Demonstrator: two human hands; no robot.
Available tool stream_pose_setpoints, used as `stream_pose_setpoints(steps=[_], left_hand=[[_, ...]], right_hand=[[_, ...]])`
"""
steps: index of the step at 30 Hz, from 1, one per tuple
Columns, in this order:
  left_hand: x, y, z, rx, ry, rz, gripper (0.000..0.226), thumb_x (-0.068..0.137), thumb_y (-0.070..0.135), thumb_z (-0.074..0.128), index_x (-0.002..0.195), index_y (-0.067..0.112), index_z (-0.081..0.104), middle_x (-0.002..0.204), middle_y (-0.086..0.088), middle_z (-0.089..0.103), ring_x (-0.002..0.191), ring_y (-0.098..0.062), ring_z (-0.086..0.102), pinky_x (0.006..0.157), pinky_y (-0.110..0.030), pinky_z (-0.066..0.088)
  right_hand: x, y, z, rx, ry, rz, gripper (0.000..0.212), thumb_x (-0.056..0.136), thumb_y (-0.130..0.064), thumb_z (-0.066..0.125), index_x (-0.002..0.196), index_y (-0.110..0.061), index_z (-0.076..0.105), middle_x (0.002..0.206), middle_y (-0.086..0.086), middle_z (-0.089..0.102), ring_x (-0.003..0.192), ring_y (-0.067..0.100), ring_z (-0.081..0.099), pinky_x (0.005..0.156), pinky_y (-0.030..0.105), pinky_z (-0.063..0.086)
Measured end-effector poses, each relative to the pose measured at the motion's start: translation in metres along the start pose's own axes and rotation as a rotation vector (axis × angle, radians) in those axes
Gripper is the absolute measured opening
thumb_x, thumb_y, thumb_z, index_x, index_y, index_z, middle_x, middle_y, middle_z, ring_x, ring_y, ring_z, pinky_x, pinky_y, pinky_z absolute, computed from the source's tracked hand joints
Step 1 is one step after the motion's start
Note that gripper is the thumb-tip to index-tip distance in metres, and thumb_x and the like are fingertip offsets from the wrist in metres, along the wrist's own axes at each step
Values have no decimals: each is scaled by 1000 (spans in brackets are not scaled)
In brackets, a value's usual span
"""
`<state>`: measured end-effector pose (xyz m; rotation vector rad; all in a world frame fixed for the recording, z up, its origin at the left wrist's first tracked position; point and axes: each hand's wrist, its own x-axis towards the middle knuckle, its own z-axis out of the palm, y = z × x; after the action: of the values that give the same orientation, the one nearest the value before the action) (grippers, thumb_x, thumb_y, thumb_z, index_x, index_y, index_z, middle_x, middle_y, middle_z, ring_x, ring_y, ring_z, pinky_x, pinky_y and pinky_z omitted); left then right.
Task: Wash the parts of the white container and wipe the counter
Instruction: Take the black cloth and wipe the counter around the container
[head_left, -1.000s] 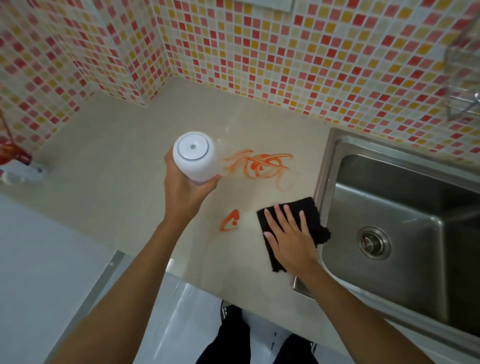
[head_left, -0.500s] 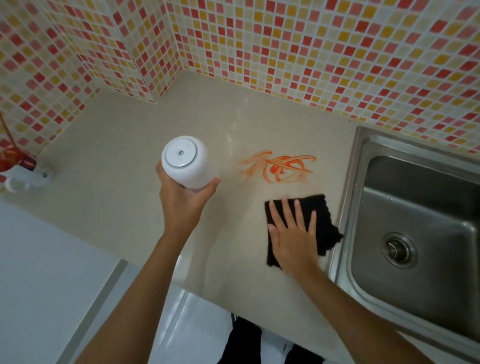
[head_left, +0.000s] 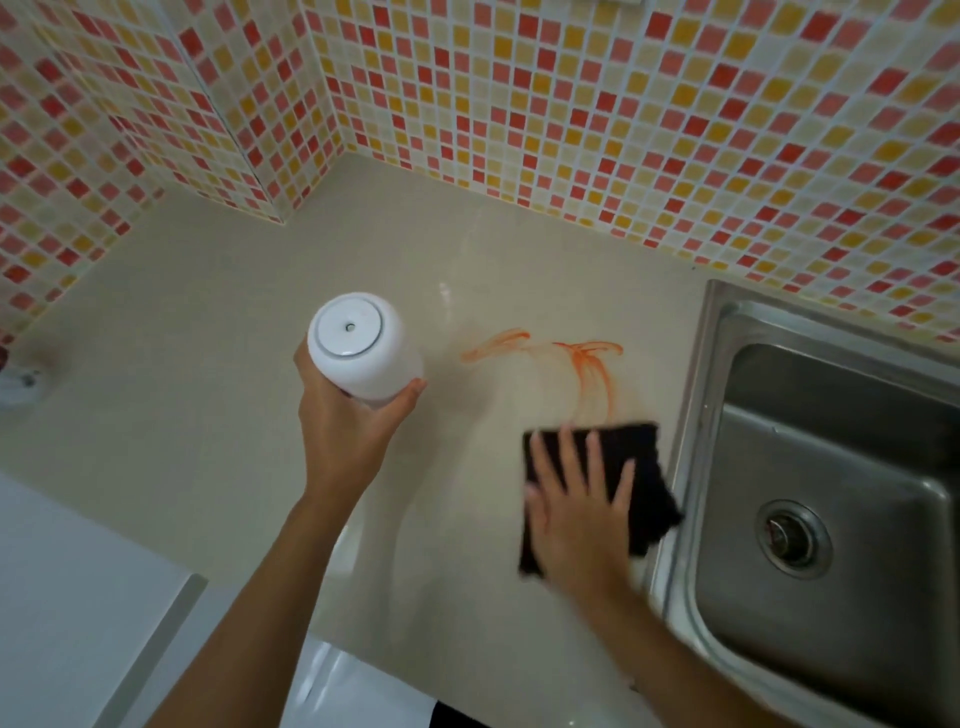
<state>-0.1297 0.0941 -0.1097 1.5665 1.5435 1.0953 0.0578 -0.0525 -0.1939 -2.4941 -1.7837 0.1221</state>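
My left hand holds the white container upright above the beige counter, its round lid with a small centre hole facing up. My right hand lies flat, fingers spread, pressing a black cloth onto the counter beside the sink. An orange smear streaks the counter just beyond the cloth, thin and partly dragged toward it.
A steel sink with a round drain fills the right side. Red, orange and cream mosaic tiles cover the walls behind and to the left. A small white object sits at the counter's far left edge.
My right hand slid the black cloth over the counter; the small orange mark near the front is gone and the large smear is thinner. The left hand kept the container raised.
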Motion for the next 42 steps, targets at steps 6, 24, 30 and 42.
stream_pose_setpoints(steps=[6, 24, 30, 42], left_hand=[[2, 15, 21, 16, -58, 39, 96, 66, 27, 89, 140, 21, 29, 132, 10, 49, 110, 8, 50, 91, -14, 46], [91, -13, 15, -25, -115, 51, 101, 66, 31, 88, 143, 20, 24, 137, 5, 49, 120, -7, 50, 96, -17, 44], [98, -20, 18, -49, -153, 34, 102, 64, 32, 89, 143, 19, 26, 133, 8, 51, 116, -4, 53, 99, -31, 49], [88, 1, 69, -148, -230, 46, 99, 66, 32, 89, 142, 26, 25, 132, 13, 48, 118, -4, 52, 100, -30, 49]], right_hand=[[7, -41, 7, 71, -46, -269, 54, 100, -48, 28, 152, -35, 21, 159, 1, 23, 146, 30, 19, 113, 63, 11], [115, -111, 15, 61, -5, -141, 62, 99, -53, 26, 152, -21, 26, 159, -1, 26, 147, 25, 18, 116, 59, 0], [172, -11, 11, 30, 25, 289, 61, 101, -52, 14, 154, -24, 15, 161, -3, 16, 148, 22, 10, 117, 57, 3], [191, 15, -1, 4, -52, 203, 63, 99, -55, 18, 154, -24, 14, 162, -4, 14, 149, 23, 9, 116, 60, -2]])
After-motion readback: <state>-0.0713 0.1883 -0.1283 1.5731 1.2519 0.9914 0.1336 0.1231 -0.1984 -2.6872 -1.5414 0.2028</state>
